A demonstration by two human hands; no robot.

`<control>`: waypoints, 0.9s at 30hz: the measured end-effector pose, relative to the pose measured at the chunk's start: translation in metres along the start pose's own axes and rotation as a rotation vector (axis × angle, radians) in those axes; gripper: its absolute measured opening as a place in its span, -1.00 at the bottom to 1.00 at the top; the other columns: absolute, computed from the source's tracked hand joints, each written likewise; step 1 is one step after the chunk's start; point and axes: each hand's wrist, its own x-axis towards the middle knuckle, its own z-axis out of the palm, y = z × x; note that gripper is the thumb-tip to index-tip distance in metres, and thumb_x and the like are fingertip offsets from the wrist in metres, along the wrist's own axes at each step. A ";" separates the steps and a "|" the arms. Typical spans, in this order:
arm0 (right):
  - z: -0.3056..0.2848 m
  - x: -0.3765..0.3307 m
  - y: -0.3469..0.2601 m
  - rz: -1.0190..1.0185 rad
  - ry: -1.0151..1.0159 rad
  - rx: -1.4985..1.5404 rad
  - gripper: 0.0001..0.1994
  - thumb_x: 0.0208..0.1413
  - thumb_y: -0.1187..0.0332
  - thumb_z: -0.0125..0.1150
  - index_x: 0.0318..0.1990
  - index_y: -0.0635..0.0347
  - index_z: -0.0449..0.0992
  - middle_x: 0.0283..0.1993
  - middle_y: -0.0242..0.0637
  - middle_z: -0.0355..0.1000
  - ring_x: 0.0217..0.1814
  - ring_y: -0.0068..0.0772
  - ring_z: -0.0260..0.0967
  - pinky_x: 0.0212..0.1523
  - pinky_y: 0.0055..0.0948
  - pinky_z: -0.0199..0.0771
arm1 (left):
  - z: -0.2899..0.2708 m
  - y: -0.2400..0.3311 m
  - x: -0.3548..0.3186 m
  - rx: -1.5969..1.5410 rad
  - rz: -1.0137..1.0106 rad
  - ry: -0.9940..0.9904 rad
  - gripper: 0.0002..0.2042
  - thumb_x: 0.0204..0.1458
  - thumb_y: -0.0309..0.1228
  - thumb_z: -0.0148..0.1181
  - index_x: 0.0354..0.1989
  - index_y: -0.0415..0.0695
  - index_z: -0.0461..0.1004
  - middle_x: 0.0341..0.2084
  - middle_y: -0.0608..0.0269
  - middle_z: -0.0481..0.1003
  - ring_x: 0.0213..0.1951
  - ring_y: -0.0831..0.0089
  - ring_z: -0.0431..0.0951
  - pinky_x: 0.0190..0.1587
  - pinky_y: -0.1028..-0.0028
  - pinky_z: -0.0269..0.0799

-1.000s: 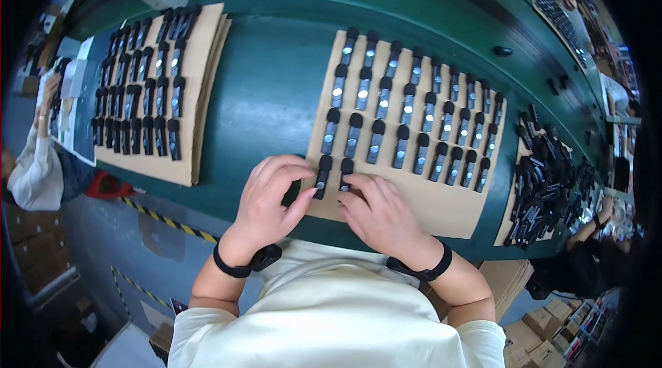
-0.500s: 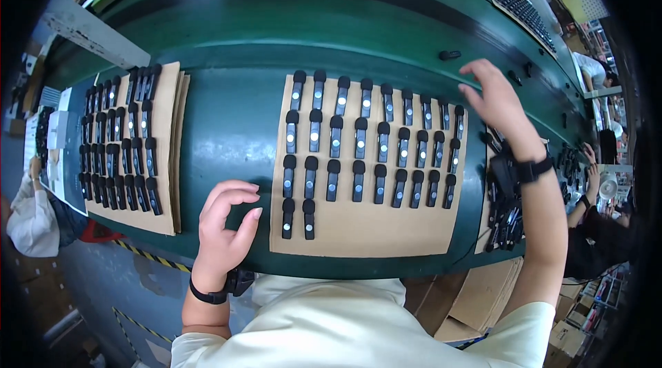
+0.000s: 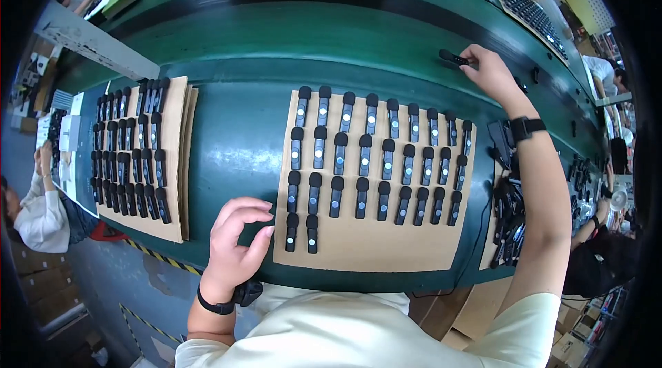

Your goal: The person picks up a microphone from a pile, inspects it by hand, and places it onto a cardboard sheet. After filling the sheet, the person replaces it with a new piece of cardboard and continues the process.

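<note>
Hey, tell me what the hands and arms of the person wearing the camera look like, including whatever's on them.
The left hand and right hand are ungloved, the forearms bare. A black band circles each wrist; the left band carries a chunky black piece. Above are plain, pale cream short sleeves.

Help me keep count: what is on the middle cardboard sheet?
On the sheet lie black mics: three rows of nine, plus two more at its near-left corner. The cardboard directly under them is covered, and anything beneath the sheet can't be seen.
</note>
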 end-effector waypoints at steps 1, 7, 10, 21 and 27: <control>-0.004 -0.010 -0.009 0.000 -0.001 0.002 -0.79 0.09 0.49 0.26 -0.11 0.27 0.52 -0.20 -0.21 0.53 -0.11 -0.22 0.48 0.00 -0.34 0.47 | 0.000 0.003 0.001 0.002 -0.001 -0.001 -0.82 -0.07 -0.67 0.23 -0.26 -0.25 0.47 -0.19 0.04 0.53 -0.13 0.20 0.55 -0.01 0.33 0.45; -0.010 -0.138 -0.111 -0.216 0.041 0.397 -0.72 0.04 0.47 0.34 -0.05 0.22 0.58 -0.26 -0.32 0.49 -0.23 -0.47 0.43 -0.12 -0.47 0.46 | 0.010 0.024 0.016 -0.092 0.162 -0.068 -0.72 -0.10 -0.60 0.34 -0.16 -0.22 0.52 -0.16 0.05 0.55 -0.16 0.15 0.57 -0.06 0.30 0.48; 0.007 -0.189 -0.149 -0.452 0.042 0.482 -0.68 -0.02 0.42 0.44 -0.07 0.24 0.59 -0.30 -0.26 0.51 -0.29 -0.31 0.43 -0.16 -0.41 0.45 | 0.022 0.043 0.029 -0.124 0.215 -0.106 -0.68 -0.11 -0.57 0.37 -0.12 -0.21 0.53 -0.16 0.07 0.55 -0.17 0.16 0.57 -0.07 0.30 0.48; 0.078 -0.242 -0.196 -0.494 0.209 0.851 -0.70 -0.02 0.42 0.46 -0.12 0.31 0.57 -0.29 -0.23 0.52 -0.31 -0.29 0.42 -0.25 -0.36 0.38 | 0.042 0.053 0.011 -0.213 0.250 -0.195 -0.66 -0.15 -0.51 0.48 -0.15 -0.26 0.56 -0.29 0.09 0.60 -0.27 0.18 0.59 -0.06 0.25 0.50; 0.083 -0.247 -0.196 -0.522 0.240 0.868 -0.70 -0.01 0.43 0.45 -0.12 0.30 0.56 -0.28 -0.23 0.51 -0.32 -0.30 0.40 -0.26 -0.37 0.36 | 0.044 0.052 0.007 -0.207 0.326 -0.180 -0.71 -0.13 -0.53 0.46 -0.20 -0.24 0.57 -0.33 0.13 0.59 -0.30 0.22 0.57 -0.06 0.21 0.50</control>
